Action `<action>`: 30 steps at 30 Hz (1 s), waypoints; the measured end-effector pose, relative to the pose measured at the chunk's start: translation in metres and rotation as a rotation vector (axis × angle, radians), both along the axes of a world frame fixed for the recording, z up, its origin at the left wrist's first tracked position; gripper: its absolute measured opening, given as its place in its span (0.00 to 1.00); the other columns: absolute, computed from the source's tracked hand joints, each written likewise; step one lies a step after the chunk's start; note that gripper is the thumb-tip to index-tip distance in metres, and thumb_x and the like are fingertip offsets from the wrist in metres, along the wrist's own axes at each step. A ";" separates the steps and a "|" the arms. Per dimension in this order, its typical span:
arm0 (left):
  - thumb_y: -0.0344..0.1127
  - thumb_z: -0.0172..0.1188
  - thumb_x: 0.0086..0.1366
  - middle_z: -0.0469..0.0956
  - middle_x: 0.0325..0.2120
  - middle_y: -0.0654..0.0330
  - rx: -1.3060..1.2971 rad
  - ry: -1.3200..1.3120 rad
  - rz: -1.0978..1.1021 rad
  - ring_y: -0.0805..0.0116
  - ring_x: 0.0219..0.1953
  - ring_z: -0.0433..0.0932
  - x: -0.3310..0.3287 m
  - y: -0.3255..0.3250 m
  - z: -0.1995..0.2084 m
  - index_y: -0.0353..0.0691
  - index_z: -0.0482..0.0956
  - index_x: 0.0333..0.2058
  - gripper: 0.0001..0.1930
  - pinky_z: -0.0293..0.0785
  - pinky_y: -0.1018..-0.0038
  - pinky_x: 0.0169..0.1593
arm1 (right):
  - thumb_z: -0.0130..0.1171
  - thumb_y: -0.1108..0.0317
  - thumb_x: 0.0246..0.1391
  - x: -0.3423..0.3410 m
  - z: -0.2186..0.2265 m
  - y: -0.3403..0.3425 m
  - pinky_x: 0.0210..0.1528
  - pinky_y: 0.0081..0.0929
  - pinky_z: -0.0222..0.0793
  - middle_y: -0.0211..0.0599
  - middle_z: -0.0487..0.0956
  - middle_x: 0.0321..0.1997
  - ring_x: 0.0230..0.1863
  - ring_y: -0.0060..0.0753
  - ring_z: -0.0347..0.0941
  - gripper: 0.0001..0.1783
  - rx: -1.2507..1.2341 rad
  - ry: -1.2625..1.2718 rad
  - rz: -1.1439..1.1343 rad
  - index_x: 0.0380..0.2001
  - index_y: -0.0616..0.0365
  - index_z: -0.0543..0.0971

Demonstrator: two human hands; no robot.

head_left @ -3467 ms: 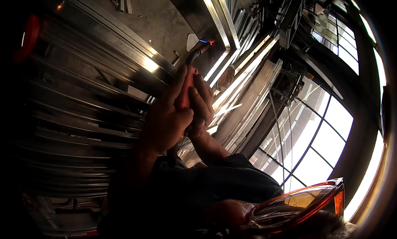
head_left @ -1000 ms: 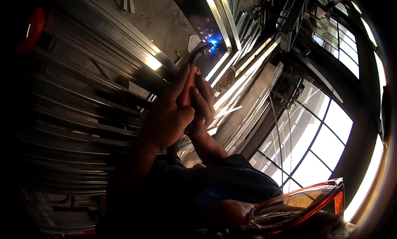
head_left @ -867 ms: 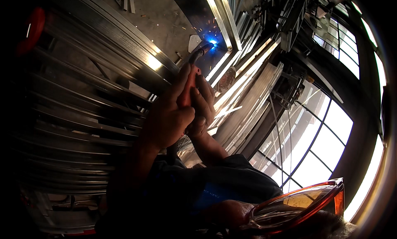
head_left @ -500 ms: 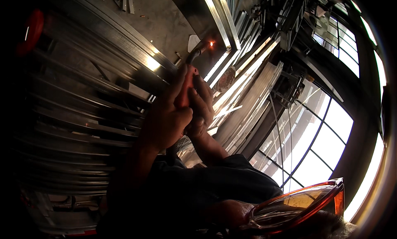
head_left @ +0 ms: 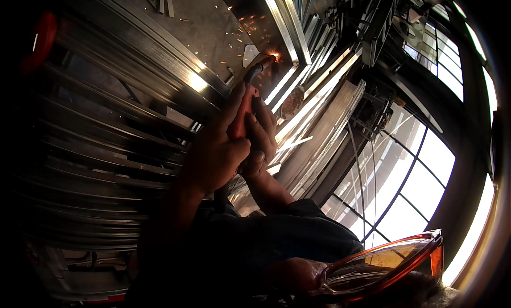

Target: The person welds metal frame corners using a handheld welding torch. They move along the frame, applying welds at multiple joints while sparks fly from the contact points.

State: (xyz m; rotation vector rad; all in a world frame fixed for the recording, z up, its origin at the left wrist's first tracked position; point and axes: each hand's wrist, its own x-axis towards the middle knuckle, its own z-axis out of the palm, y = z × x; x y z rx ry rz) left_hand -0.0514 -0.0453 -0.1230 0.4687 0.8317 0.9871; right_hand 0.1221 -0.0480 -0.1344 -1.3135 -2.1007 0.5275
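A welding torch with a red handle and a dark curved neck points away from me, up toward the top centre. My left hand is closed around the handle from the left. On its other side my right hand wraps its fingers against the same handle. At the torch's tip there is a bright orange glow on a dark metal surface, with sparks flying up and left. Long shiny metal profiles lie right beside the glowing spot. The lower part of the handle is hidden by my hands.
Long metal profiles run side by side on the left. More light-coloured lengths are stacked to the right, near a round worn disc. Small metal offcuts lie at the top left. A large paned window stands at the right.
The glow at the torch's tip has grown, and a spray of sparks now spreads up and left. Both hands keep their grip and have barely moved.
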 end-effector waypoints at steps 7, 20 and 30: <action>0.23 0.53 0.57 0.64 0.72 0.41 -0.057 -0.049 -0.035 0.51 0.66 0.74 -0.002 0.004 0.003 0.41 0.51 0.78 0.47 0.78 0.67 0.58 | 0.33 0.41 0.76 0.000 -0.001 0.002 0.70 0.57 0.64 0.67 0.76 0.65 0.68 0.67 0.71 0.39 0.009 0.017 0.004 0.59 0.64 0.82; 0.25 0.54 0.56 0.66 0.69 0.39 -0.094 -0.088 -0.039 0.55 0.66 0.73 -0.005 0.007 0.008 0.36 0.49 0.78 0.48 0.70 0.67 0.65 | 0.33 0.43 0.76 0.002 -0.001 -0.002 0.71 0.56 0.63 0.65 0.77 0.65 0.68 0.66 0.72 0.38 -0.017 0.011 0.018 0.58 0.65 0.82; 0.23 0.53 0.56 0.69 0.68 0.43 -0.020 0.023 -0.007 0.54 0.60 0.79 0.003 0.003 -0.002 0.44 0.50 0.78 0.49 0.81 0.68 0.52 | 0.34 0.43 0.76 0.004 -0.003 -0.001 0.71 0.56 0.63 0.65 0.77 0.65 0.68 0.66 0.72 0.38 -0.028 0.015 0.004 0.58 0.65 0.83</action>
